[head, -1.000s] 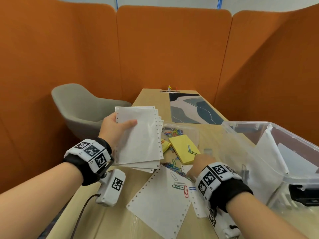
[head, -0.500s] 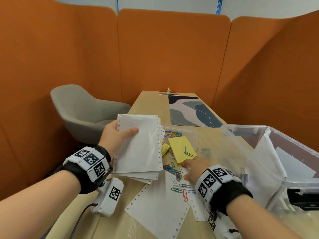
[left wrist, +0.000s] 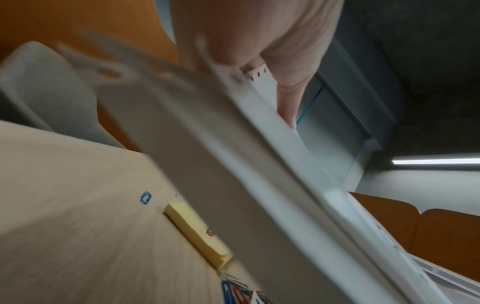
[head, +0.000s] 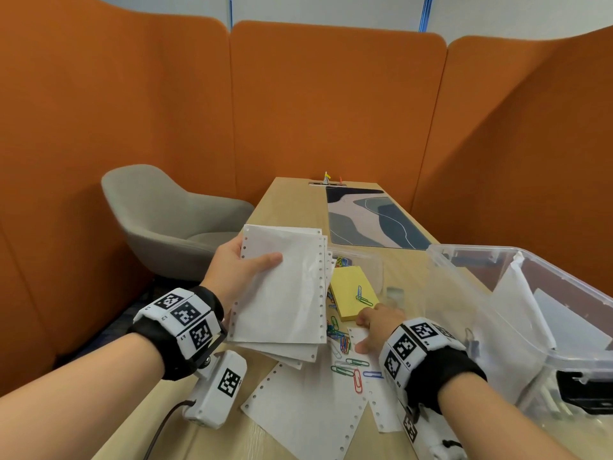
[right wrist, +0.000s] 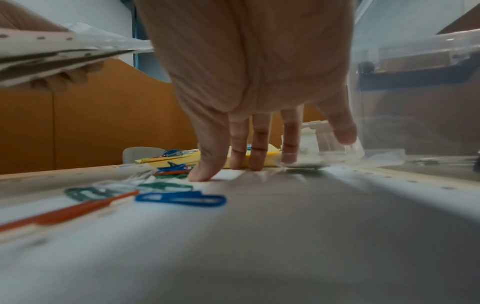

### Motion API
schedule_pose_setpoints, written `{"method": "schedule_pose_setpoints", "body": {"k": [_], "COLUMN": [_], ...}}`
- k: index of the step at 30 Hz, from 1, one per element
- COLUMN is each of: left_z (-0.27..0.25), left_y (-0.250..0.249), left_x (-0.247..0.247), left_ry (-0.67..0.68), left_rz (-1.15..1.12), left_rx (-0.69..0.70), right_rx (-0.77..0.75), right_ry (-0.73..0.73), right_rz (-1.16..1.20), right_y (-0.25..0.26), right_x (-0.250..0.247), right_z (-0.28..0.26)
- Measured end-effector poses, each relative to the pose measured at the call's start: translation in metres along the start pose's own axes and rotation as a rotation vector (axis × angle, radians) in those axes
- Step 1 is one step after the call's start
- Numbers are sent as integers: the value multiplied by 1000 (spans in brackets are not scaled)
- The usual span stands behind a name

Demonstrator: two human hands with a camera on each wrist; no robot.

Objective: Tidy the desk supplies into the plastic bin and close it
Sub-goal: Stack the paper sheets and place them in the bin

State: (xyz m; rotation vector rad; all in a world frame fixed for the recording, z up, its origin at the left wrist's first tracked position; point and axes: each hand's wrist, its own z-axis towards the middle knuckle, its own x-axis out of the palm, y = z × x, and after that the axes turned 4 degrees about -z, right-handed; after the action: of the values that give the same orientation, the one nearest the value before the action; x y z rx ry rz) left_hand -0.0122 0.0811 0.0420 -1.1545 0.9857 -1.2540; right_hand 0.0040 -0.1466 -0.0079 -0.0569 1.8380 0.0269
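Our left hand [head: 237, 273] grips a stack of perforated sheets [head: 282, 293] above the desk [head: 288, 207], thumb across the top page. Our right hand [head: 378, 327], fingers straight, presses a loose sheet [head: 360, 336] beside the yellow sticky-note pad [head: 351, 293], scattered paper clips [head: 351, 366] and open plastic bin [head: 530, 327].

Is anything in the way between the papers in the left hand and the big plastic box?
Not that I can see. The left hand holds the stack of papers up above the desk, and the plastic bin stands open with no lid on top. The right hand is between them, but low on the desk.
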Motion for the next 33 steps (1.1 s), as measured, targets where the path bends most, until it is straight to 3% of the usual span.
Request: {"method": "schedule_pose_setpoints", "body": {"k": [12, 22, 28, 33], "left_z": [5, 5, 4, 0], "left_y": [8, 11, 17, 20], "left_x": [-1, 3, 3, 8], "left_ry": [-1, 31, 10, -31], "left_rz": [15, 62, 97, 142], "left_rx": [-7, -21, -28, 45], "right_rx": [-17, -79, -84, -90], "right_ry": [11, 21, -3, 0], "right_rz": [-75, 99, 62, -7], "right_y": [1, -8, -6, -8], "right_x": [1, 0, 0, 2], "right_z": [0, -2, -2, 0]}}
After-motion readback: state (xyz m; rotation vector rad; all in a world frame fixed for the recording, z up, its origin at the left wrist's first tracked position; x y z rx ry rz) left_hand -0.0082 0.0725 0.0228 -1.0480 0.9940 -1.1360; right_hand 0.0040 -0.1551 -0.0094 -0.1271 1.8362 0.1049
